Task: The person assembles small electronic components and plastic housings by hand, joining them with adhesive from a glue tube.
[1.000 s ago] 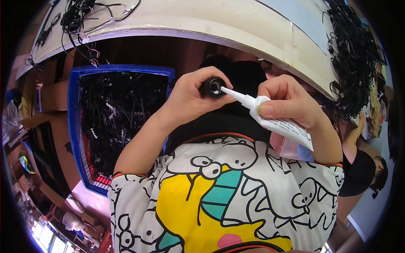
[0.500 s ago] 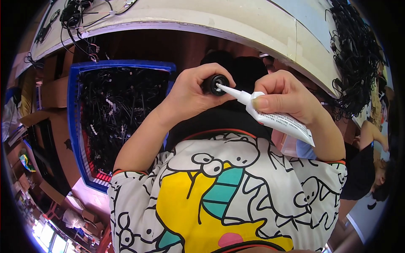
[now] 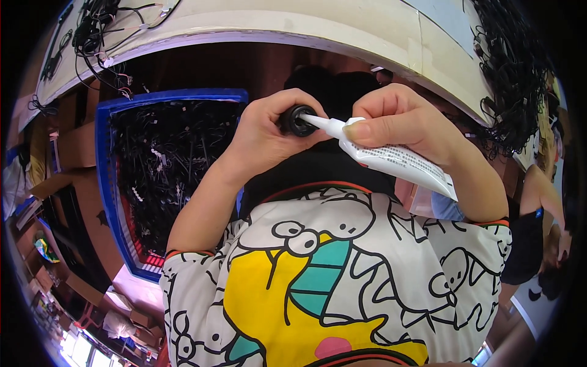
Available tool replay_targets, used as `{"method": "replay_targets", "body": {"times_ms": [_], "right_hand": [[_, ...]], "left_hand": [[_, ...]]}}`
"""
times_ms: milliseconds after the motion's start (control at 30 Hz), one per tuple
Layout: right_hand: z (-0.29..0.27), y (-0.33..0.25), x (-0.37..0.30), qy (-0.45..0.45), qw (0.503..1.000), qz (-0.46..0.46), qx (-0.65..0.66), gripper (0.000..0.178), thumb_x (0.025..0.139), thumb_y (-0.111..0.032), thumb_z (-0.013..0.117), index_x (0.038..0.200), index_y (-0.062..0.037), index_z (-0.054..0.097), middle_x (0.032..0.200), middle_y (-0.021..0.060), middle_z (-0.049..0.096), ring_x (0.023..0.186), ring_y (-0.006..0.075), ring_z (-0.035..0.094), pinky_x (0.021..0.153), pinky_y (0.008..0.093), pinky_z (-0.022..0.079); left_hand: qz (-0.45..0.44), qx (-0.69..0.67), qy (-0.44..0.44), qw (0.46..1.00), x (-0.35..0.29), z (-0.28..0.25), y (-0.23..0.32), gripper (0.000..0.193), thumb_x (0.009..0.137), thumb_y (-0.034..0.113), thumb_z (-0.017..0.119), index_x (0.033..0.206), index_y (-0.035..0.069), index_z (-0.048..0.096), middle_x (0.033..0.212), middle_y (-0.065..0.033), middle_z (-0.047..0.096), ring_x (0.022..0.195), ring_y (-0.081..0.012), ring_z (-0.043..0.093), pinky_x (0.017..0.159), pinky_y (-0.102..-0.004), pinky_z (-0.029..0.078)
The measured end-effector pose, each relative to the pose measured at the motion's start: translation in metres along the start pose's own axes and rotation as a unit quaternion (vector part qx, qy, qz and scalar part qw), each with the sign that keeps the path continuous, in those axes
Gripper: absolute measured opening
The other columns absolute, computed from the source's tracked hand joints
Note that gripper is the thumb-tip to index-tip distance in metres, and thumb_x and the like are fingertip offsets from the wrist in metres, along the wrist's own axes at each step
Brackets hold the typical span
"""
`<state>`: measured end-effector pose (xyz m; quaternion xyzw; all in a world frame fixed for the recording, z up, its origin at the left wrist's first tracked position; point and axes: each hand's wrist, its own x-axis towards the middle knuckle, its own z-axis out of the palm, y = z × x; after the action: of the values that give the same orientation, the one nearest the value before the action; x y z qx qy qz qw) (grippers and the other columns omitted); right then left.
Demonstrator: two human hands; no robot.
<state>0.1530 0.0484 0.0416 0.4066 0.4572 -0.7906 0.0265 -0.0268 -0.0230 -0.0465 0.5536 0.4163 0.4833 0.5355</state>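
In my left hand is a black cylindrical part, its round open end facing up toward me. The fingers wrap round it, so its lower length is hidden. My right hand pinches a white squeeze tube near its neck, between thumb and fingers. A long tapered white nozzle points left from the tube, and its tip reaches into the open end of the black part. Whether anything flows from the tip cannot be made out.
A blue plastic crate full of black cabled parts stands left of my left arm. Across the far side runs a pale workbench, with black cables at its left and a cable heap at its right. Another person's arm shows at right.
Both hands have shifted slightly left with the black part and the tube. The nozzle tip stays at the part's open end, now against a different spot inside.
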Motion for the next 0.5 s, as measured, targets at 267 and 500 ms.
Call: {"method": "replay_targets", "body": {"times_ms": [267, 500], "right_hand": [[0.001, -0.004, 0.002, -0.005, 1.000, 0.005, -0.003, 0.019, 0.075, -0.019, 0.062, 0.067, -0.0017, 0.058, 0.058, 0.0017, 0.057, 0.047, 0.0022, 0.047, 0.042, 0.0162, 0.034], [0.005, -0.010, 0.002, 0.017, 0.999, 0.032, -0.040, 0.019, 0.075, -0.020, 0.062, 0.069, -0.0019, 0.060, 0.057, -0.0004, 0.055, 0.046, 0.0018, 0.047, 0.042, 0.0159, 0.033]], "left_hand": [[-0.010, -0.007, -0.012, 1.000, 0.002, -0.003, -0.004, 0.020, 0.066, -0.002, 0.069, 0.082, 0.005, 0.058, 0.072, 0.0011, 0.054, 0.065, -0.0060, 0.049, 0.060, -0.0177, 0.040], [-0.018, -0.017, -0.005, 1.000, 0.000, -0.001, -0.003, 0.020, 0.065, -0.003, 0.068, 0.081, 0.005, 0.058, 0.072, 0.0015, 0.054, 0.066, -0.0059, 0.049, 0.060, -0.0182, 0.040]]}}
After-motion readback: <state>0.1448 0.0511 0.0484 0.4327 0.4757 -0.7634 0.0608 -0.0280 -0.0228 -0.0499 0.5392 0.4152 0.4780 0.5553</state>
